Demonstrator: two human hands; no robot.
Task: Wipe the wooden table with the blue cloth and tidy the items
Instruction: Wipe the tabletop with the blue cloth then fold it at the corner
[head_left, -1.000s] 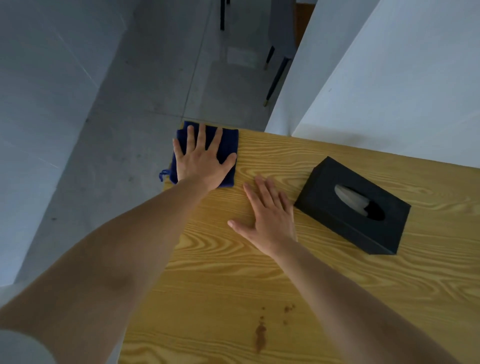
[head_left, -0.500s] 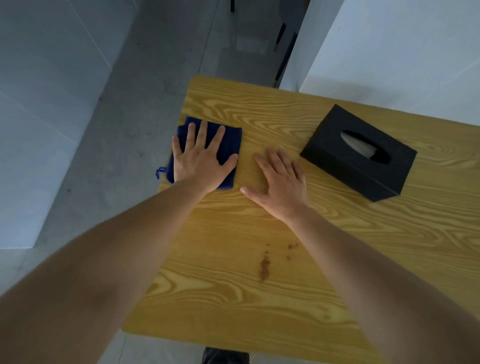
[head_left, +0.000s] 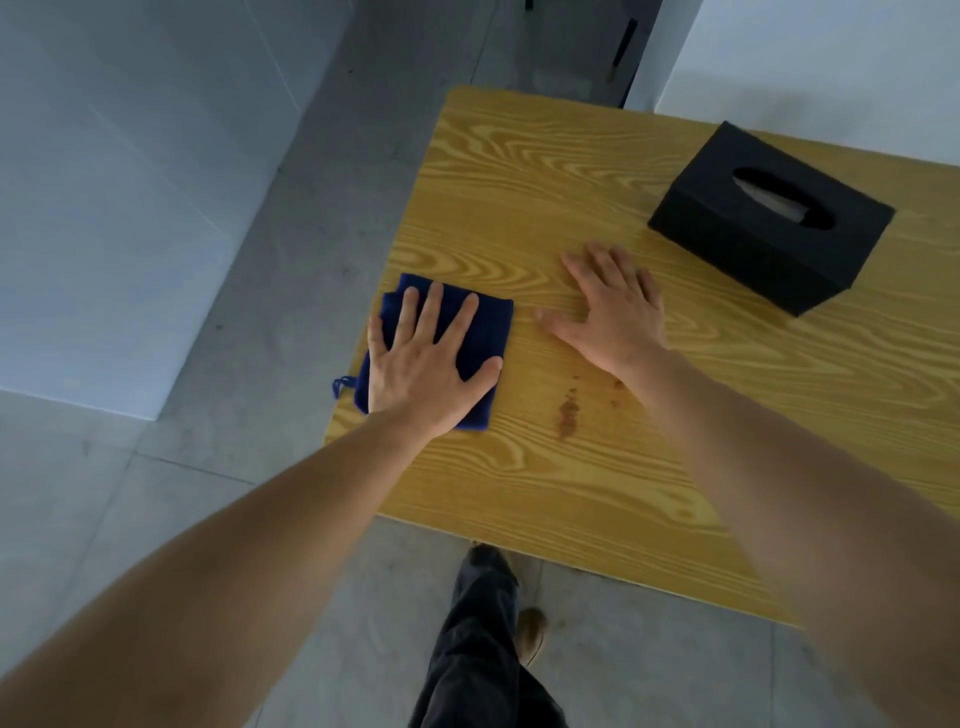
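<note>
The folded blue cloth (head_left: 485, 332) lies at the left edge of the wooden table (head_left: 571, 171), a small loop hanging over the side. My left hand (head_left: 423, 371) presses flat on the cloth, fingers spread. To its right, my right hand (head_left: 615, 309) rests flat on the bare wood, holding nothing. A dark brown stain (head_left: 567, 413) marks the wood between the two hands, nearer me. A black tissue box (head_left: 769, 223) with a tissue in its oval slot stands at the far right.
The table's left edge and near edge drop to a grey tiled floor (head_left: 291, 291). My dark trouser leg and shoe (head_left: 488, 634) stand just below the near edge. White walls rise behind the table and at the left.
My left hand has drawn the cloth along the left edge from the far corner toward me. My right hand slid nearer too. The view pulled back, showing the near edge and my leg.
</note>
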